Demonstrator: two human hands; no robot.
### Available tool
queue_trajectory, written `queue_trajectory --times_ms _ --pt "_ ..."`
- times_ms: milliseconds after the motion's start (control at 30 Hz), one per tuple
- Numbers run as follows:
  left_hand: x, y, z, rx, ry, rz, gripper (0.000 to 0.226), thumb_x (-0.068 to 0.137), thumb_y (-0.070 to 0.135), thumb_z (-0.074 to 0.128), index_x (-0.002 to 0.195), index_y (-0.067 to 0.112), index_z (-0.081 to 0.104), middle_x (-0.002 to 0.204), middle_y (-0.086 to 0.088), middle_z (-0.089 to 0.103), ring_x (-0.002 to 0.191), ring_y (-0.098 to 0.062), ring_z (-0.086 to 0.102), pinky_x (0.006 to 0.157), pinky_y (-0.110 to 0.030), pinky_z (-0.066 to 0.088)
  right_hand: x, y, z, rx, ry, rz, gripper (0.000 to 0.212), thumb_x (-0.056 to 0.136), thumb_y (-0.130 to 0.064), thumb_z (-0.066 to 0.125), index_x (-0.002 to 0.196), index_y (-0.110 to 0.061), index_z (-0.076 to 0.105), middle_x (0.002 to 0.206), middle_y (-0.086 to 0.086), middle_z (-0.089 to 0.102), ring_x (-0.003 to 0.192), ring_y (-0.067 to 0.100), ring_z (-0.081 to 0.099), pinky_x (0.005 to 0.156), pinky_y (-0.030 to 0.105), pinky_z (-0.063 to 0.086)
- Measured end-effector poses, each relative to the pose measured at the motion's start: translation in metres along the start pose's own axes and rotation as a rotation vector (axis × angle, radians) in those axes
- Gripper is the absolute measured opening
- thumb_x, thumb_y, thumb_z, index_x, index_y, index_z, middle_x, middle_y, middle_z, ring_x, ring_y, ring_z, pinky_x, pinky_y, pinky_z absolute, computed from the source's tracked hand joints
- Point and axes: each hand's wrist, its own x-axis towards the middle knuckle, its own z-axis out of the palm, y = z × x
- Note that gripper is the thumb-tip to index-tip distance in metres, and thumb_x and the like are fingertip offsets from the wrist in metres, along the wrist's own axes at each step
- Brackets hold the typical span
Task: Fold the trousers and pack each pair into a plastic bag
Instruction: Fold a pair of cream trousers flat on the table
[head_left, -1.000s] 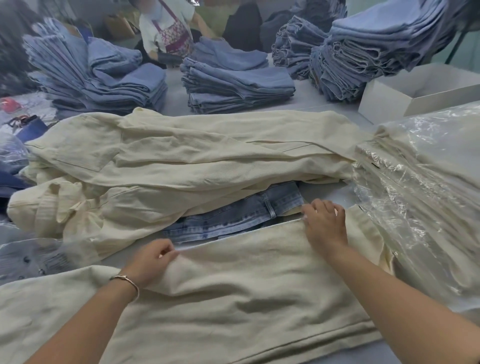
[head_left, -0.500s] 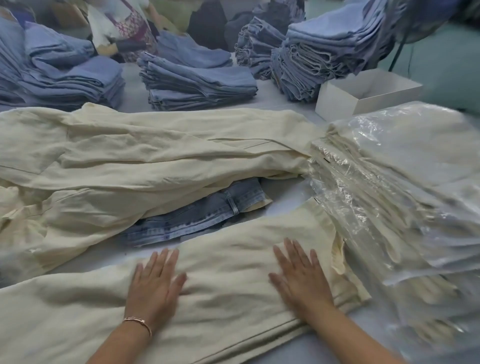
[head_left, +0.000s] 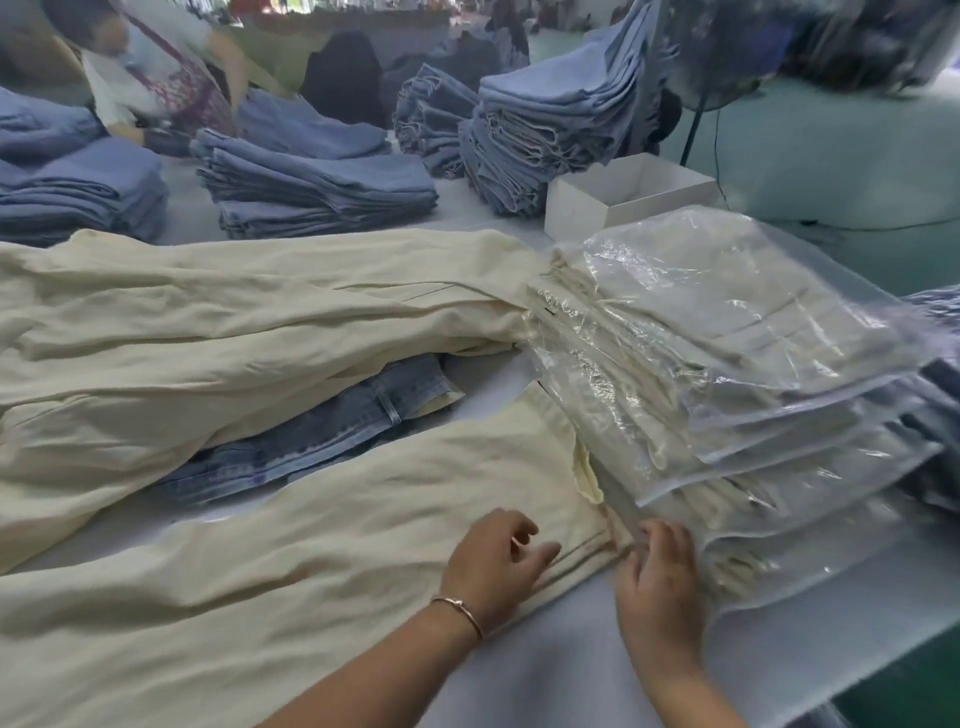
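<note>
A pair of cream trousers (head_left: 311, 551) is spread flat across the lower half of the frame on the pale table (head_left: 545, 670), its waistband end lying at lower centre right. The left hand (head_left: 493, 564), with a thin bangle (head_left: 460, 613) on the wrist, is laid on the fabric near that end, the fingers loosely bent and nothing gripped. The right hand (head_left: 660, 577) is set at the very edge of the waistband, just beside a stack of bagged cream trousers (head_left: 727, 353); its fingers are relaxed and slightly spread, touching the cloth, though whether anything is pinched cannot be told. Above the spread pair, a heap of loose cream trousers (head_left: 234, 322) is draped over a pair of blue jeans (head_left: 322, 426) at centre frame. A white open box (head_left: 618, 200) is seen behind the bagged stack. Piles of folded blue denim (head_left: 311, 192) are ranged along the upper part of the frame, and a blurred person (head_left: 150, 78) is seated at upper left.
</note>
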Motion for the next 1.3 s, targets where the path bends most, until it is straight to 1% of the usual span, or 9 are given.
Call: queue_trajectory --times_ms 200,333,433,567,667,833,1033,1133,1300 --pt "0.056 0.049 0.029 -0.218 -0.068 -0.257 0.091 0.058 0.061 0.078 0.13 0.02 0.04 0.104 -0.003 0.061 0.095 -0.019 0.06 0.076 -0.027 0.043 0.017 -0.008 0.005 -0.434 -0.313 0.194 0.045 0.092 -0.056 0.047 0.118 -0.018 0.052 0.13 0.001 0.04 0.112 0.022 0.054 0.081 0.031 0.043" --pt "0.073 0.058 0.032 -0.142 0.05 -0.225 0.027 0.075 0.042 0.066 0.087 0.021 0.053 0.083 0.004 0.059 0.089 -0.023 0.06 0.07 -0.028 0.042 0.021 -0.013 0.005 -0.327 -0.351 0.172 0.021 0.099 -0.033 0.046 0.11 -0.019 0.056 0.12 0.002 0.051 0.114 0.023 0.051 0.081 0.031 0.043" --pt "0.075 0.057 0.006 -0.359 0.088 -0.339 0.022 0.083 0.014 0.056 0.065 0.02 0.045 0.069 0.0 0.052 0.077 -0.027 0.059 0.07 -0.033 0.051 0.02 -0.02 0.0 0.219 -0.237 0.177 0.007 0.094 -0.015 0.057 0.088 -0.013 0.059 0.085 0.009 0.058 0.086 0.026 0.057 0.07 0.032 0.038" --pt "0.058 0.054 -0.073 -1.12 0.125 -0.556 0.019 0.069 -0.008 0.035 0.062 0.009 0.042 0.065 -0.006 0.044 0.058 -0.022 0.047 0.063 -0.029 0.044 0.025 -0.053 -0.014 1.143 -0.416 0.396 0.023 0.092 -0.005 0.056 0.073 -0.016 0.059 0.067 0.004 0.058 0.064 0.011 0.055 0.059 0.021 0.048" --pt "0.03 0.063 -0.146 -1.342 0.118 -0.388 0.02 0.065 0.002 0.034 0.056 0.004 0.051 0.058 -0.009 0.051 0.049 -0.024 0.053 0.057 -0.025 0.049 0.038 -0.071 -0.013 1.231 -0.365 0.71 0.018 0.085 0.001 0.056 0.073 -0.012 0.056 0.063 0.007 0.059 0.055 0.015 0.057 0.047 0.024 0.049" --pt "-0.015 0.085 -0.228 -1.152 0.148 -0.179 0.018 0.068 0.025 0.065 0.068 0.011 0.076 0.068 -0.006 0.07 0.055 -0.019 0.067 0.052 -0.025 0.055 0.045 -0.083 -0.002 1.156 -0.467 0.899 0.021 0.085 0.01 0.057 0.077 -0.009 0.053 0.053 0.005 0.058 0.039 0.009 0.054 0.036 0.015 0.038" --pt "0.005 0.096 -0.211 -0.789 0.433 -0.048 0.012 0.088 0.008 0.059 0.077 0.009 0.06 0.063 -0.003 0.054 0.057 -0.015 0.048 0.055 -0.027 0.04 0.053 -0.091 -0.014 1.415 -0.439 1.093 0.018 0.077 0.002 0.046 0.065 -0.01 0.049 0.055 0.003 0.049 0.049 0.016 0.048 0.05 0.024 0.043" --pt "0.025 0.108 -0.141 -0.379 0.218 -0.163 0.024 0.089 0.013 0.062 0.066 0.016 0.056 0.061 -0.001 0.051 0.059 -0.014 0.047 0.055 -0.022 0.04 0.051 -0.098 -0.032 1.593 -0.439 1.037 0.009 0.06 -0.001 0.046 0.063 -0.009 0.05 0.056 0.004 0.05 0.057 0.021 0.048 0.062 0.029 0.04" --pt "0.033 0.104 -0.061 -0.41 -0.001 -0.263 0.033 0.079 0.012 0.062 0.057 0.019 0.039 0.055 0.004 0.04 0.051 -0.011 0.038 0.046 -0.024 0.032 0.043 -0.094 -0.048 1.867 -0.522 0.747 0.035 0.065 0.008 0.039 0.087 -0.002 0.063 0.082 0.017 0.066 0.073 0.026 0.067 0.071 0.03 0.057"
